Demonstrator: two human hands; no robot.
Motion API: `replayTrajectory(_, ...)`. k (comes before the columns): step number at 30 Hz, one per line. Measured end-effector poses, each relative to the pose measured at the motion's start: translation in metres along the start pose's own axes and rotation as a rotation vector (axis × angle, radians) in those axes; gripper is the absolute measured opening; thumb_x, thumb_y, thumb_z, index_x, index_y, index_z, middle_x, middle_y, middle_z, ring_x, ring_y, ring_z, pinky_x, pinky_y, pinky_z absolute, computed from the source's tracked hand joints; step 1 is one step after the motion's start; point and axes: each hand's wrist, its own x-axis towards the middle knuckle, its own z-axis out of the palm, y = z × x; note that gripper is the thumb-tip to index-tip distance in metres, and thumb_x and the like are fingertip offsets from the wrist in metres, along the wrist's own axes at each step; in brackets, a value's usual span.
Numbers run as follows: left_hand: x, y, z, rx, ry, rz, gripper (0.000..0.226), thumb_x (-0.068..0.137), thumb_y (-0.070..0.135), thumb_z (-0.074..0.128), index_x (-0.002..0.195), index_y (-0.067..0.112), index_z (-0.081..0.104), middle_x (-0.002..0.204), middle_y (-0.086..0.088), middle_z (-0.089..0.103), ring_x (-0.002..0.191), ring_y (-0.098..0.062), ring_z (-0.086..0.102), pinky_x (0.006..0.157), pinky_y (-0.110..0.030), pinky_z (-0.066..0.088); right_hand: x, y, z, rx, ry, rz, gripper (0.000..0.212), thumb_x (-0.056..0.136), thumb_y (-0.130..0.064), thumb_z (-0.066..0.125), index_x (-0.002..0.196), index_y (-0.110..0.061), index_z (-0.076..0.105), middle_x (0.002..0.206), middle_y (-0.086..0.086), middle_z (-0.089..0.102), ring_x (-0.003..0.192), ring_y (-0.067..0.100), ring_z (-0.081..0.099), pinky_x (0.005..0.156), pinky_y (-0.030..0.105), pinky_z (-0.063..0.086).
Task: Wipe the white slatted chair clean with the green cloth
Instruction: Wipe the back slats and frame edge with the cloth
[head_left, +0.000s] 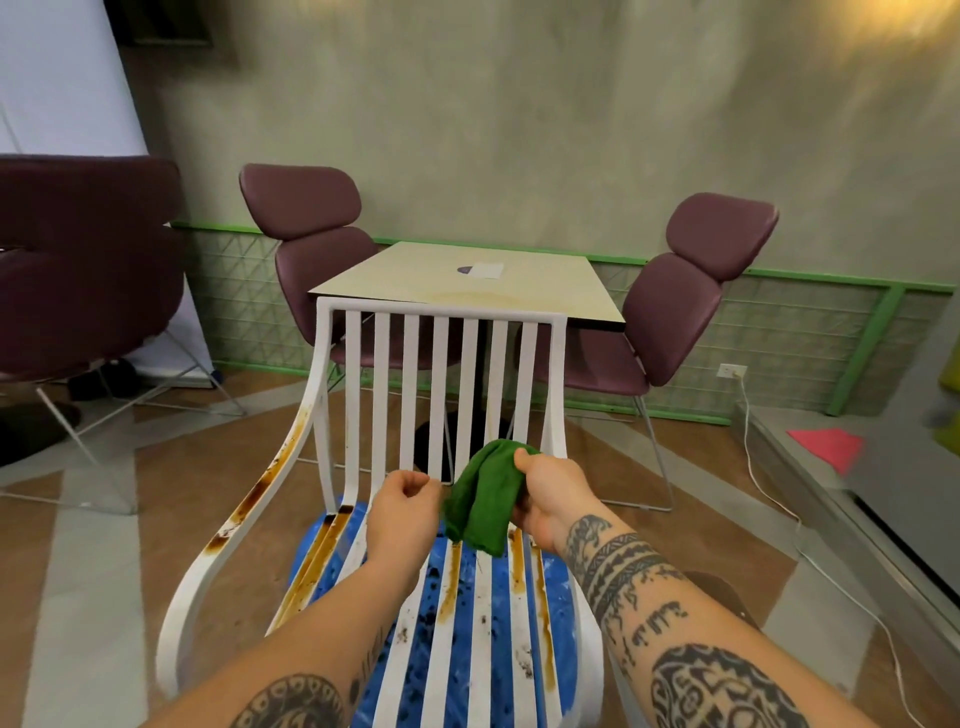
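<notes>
L forearm (322, 634): bare, w/ round dark scale-pattern tattoo (291, 701) near elbow, thin dark strokes beside it. R forearm (649, 618): bare, stacked black tribal bands (605, 553) above wrist, drippy letter-like marks (655, 623) mid-arm, big black patterned piece (722, 691) near elbow. L hand (402, 512) & R hand (545, 499) bare.

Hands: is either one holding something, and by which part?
The right hand grips the cloth at its upper end, thumb on top. The left hand curls beside its left edge; a pinch there cannot be told.
</notes>
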Motion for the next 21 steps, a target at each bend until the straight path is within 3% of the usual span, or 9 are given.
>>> replayTrajectory(2, 0.004, -0.001, 0.003, -0.035, -0.131, -0.078, 0.015, 0.096, 0.03, 0.061, 0.103, 0.017, 0.065, 0.105, -0.013, 0.069, 0.089, -0.027, 0.064, 0.073, -0.043, 0.054, 0.002, -0.004, 0.007, -0.038, -0.01, 0.013, 0.021, 0.105, -0.015, 0.051, 0.122, -0.004, 0.056, 0.106, 0.019, 0.07, 0.093, 0.033, 0.07, 0.067, 0.042, 0.06)
replayTrajectory(5, 0.006, 0.002, 0.008, -0.113, -0.356, -0.289, 0.049, 0.096, 0.06, 0.054, 0.125, 0.022, 0.062, 0.126, -0.002, 0.067, 0.117, -0.026, 0.061, 0.102, -0.049, 0.048, 0.006, -0.008, 0.016, -0.095, -0.06, 0.054, 0.027, 0.105, -0.018, 0.051, 0.124, -0.002, 0.058, 0.109, 0.021, 0.071, 0.096, 0.037, 0.07, 0.078, 0.05, 0.061)
replayTrajectory(7, 0.008, 0.001, 0.011, -0.248, -0.394, -0.381, 0.061, 0.093, 0.069, 0.049, 0.131, 0.022, 0.06, 0.128, -0.002, 0.067, 0.122, -0.026, 0.06, 0.108, -0.05, 0.043, 0.01, -0.012, 0.018, -0.094, -0.089, 0.094, 0.029, 0.105, -0.021, 0.049, 0.125, -0.003, 0.059, 0.112, 0.02, 0.071, 0.098, 0.037, 0.07, 0.072, 0.047, 0.06)
replayTrajectory(12, 0.012, 0.005, 0.014, -0.431, -0.434, -0.437, 0.056, 0.096, 0.058, 0.053, 0.123, 0.012, 0.069, 0.11, -0.017, 0.076, 0.102, -0.035, 0.071, 0.088, -0.045, 0.056, 0.024, -0.021, 0.015, -0.123, -0.14, 0.147, 0.029, 0.105, -0.023, 0.049, 0.121, -0.002, 0.061, 0.111, 0.018, 0.073, 0.1, 0.035, 0.071, 0.073, 0.045, 0.061)
replayTrajectory(16, 0.021, 0.011, 0.019, -0.505, -0.382, -0.391, 0.043, 0.099, 0.041, 0.059, 0.123, 0.007, 0.066, 0.108, -0.019, 0.076, 0.096, -0.036, 0.074, 0.073, -0.041, 0.058, 0.044, -0.022, 0.007, -0.272, -0.016, -0.033, 0.03, 0.101, -0.024, 0.06, 0.123, -0.004, 0.06, 0.106, 0.015, 0.072, 0.092, 0.03, 0.072, 0.079, 0.046, 0.062)
replayTrajectory(18, 0.03, 0.013, 0.023, -0.535, -0.364, -0.365, 0.041, 0.098, 0.039, 0.061, 0.125, 0.009, 0.065, 0.109, -0.02, 0.075, 0.1, -0.039, 0.073, 0.077, -0.045, 0.06, 0.051, -0.016, 0.005, -0.438, 0.017, -0.105, 0.047, 0.096, -0.038, 0.065, 0.132, -0.01, 0.053, 0.117, 0.01, 0.067, 0.092, 0.024, 0.067, 0.07, 0.036, 0.058)
replayTrajectory(21, 0.042, 0.015, 0.025, -0.521, -0.296, -0.313, 0.04, 0.095, 0.038, 0.066, 0.125, 0.013, 0.064, 0.109, -0.018, 0.075, 0.099, -0.039, 0.072, 0.083, -0.05, 0.06, 0.055, -0.007, 0.007, -0.65, 0.086, -0.248, 0.067, 0.092, -0.05, 0.065, 0.145, -0.016, 0.042, 0.144, 0.006, 0.048, 0.11, 0.025, 0.059, 0.085, 0.035, 0.052)
